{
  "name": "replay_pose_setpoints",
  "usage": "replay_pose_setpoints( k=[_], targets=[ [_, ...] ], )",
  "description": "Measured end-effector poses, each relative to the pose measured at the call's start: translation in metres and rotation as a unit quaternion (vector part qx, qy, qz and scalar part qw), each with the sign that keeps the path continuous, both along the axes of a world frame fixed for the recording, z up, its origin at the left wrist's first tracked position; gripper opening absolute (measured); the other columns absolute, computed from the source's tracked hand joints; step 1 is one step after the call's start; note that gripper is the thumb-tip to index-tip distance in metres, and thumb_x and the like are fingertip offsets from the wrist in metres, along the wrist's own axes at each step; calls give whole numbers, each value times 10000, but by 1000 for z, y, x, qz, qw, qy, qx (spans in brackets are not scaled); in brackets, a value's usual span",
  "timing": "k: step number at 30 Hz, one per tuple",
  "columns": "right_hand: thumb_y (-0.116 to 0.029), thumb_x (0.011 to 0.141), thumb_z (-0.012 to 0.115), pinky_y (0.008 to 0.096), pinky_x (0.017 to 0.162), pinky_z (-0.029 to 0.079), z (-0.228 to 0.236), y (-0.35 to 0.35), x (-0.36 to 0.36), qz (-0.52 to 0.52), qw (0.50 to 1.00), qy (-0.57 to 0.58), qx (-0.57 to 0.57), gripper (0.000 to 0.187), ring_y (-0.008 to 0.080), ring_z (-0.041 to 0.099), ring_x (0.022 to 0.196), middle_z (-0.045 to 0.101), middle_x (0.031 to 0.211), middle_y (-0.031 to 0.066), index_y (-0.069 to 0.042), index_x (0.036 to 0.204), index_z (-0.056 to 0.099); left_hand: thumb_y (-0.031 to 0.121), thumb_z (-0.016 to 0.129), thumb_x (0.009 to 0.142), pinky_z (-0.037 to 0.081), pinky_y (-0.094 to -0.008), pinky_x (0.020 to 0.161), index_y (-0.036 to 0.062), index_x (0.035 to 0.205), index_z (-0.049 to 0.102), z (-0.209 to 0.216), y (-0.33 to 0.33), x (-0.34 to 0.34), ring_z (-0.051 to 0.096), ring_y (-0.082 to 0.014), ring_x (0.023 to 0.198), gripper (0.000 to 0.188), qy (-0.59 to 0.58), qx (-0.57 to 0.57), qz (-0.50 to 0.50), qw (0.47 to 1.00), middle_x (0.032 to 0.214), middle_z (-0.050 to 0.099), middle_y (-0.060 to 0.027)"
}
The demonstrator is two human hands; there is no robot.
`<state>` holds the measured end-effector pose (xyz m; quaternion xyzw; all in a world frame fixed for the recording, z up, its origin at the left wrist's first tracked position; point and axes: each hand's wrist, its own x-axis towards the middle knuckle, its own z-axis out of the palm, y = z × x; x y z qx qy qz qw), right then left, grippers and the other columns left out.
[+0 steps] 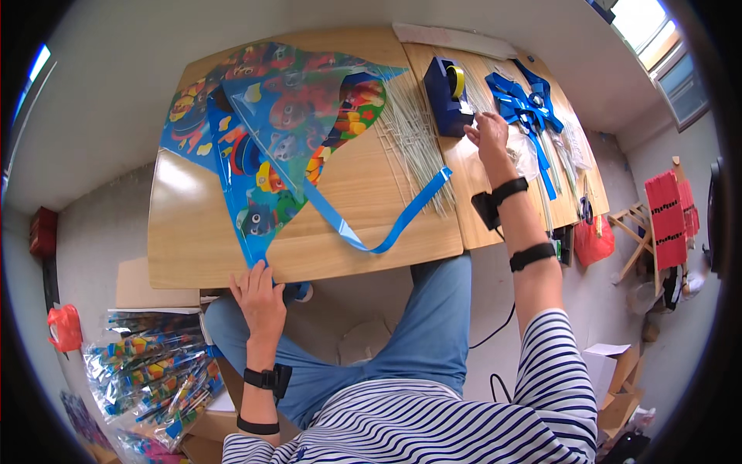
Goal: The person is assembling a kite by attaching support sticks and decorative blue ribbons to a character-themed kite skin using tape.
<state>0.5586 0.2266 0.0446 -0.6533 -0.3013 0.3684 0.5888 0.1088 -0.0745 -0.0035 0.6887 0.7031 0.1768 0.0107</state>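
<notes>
A kite (287, 116) of thin printed plastic, blue with colourful cartoon animals, lies folded over itself on the table. Its narrow lower tip reaches the front edge, where my left hand (261, 300) is closed on it. A loose blue ribbon (359, 243) curves across the wood from the kite's lower side. Over on the right, my right hand (491, 138) is at the front end of a dark blue tape dispenser (442, 97) holding a yellow-cored roll. Its thumb and fingertips pinch together by the cutter, seemingly on the tape end, which is too small to see clearly.
Thin white rods (413, 127) spread beside the dispenser. Blue ribbons (525, 104) lie bundled at the far right, with scissors (586, 207) near the table's right edge. Packed printed plastic pieces (154, 367) fill a box at lower left. A red bag (593, 241) hangs at right.
</notes>
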Motion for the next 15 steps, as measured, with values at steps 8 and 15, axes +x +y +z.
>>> replay_pose_setpoints(
  k=[8,15],
  targets=[
    [-105,853,677,328,568,545,24,44,-1,3,992,28,-123,197,256,656,646,601,862,121,21,983,600,92,750,742,226,-593,1128,40,1126,616,3,2,0,495,-294,1203,410,11,-13,5,1000,1278,568,-82],
    [-58,845,677,352,619,552,21,47,7,14,990,45,-135,151,267,647,697,613,869,113,23,954,609,98,740,745,223,-561,1139,24,1131,615,3,3,2,491,-306,1212,412,7,-16,7,1000,1292,580,-81]
  ],
)
